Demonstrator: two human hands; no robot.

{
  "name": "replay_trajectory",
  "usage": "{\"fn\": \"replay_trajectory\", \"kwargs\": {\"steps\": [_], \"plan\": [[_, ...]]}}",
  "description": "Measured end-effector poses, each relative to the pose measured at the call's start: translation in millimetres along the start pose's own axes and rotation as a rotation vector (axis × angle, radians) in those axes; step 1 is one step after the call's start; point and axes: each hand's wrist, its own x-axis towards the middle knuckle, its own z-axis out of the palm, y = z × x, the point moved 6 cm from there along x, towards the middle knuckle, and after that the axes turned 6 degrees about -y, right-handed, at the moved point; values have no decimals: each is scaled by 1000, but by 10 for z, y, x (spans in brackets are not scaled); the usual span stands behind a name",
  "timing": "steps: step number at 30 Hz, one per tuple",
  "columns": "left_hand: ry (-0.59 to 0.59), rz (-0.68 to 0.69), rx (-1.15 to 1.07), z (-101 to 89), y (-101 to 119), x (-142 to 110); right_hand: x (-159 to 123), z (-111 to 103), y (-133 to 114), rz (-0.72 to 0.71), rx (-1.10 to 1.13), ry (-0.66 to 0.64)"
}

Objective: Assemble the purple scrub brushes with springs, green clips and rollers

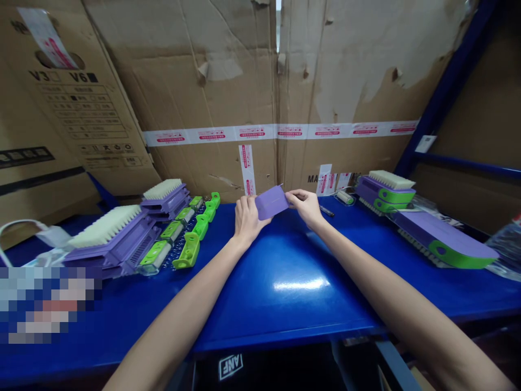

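Observation:
Over the middle of the blue table I hold a flat purple panel (272, 202) with faint marking on its face, tilted up at its right end. My left hand (246, 217) is closed around the panel's left end, the thumb along its lower edge. At the opposite end, the fingers of my right hand (306, 206) are pinched together on the panel's upper right edge. A thin pale tip sticks up from the top edge; its kind is too small to make out. Part of the panel's left end is hidden by my left fingers.
Purple brush parts with pale bristles (108, 227), green-and-clear blocks (171, 232) and green curved pieces (201, 226) line the left. Purple-and-green brushes (443, 239) lie right. A dark pen (326, 210) and small cylinder (345, 197) sit behind my right hand. Cardboard (211, 98) stands behind.

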Motion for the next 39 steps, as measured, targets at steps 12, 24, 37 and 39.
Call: {"fn": "replay_trajectory", "kwargs": {"steps": [12, 24, 37, 39], "plan": [[20, -7, -104, 10, -70, 15, -53, 31, -122, -141, -334, -94], [21, -4, -191, 17, -79, 14, -354, 385, -469, -844, -824, -235], [-38, 6, -287, 17, -65, 33, -287, 257, -484, -698, -699, -54], [-91, -36, -304, 59, -81, 29, -223, 153, -467, -541, -567, 59]]}}
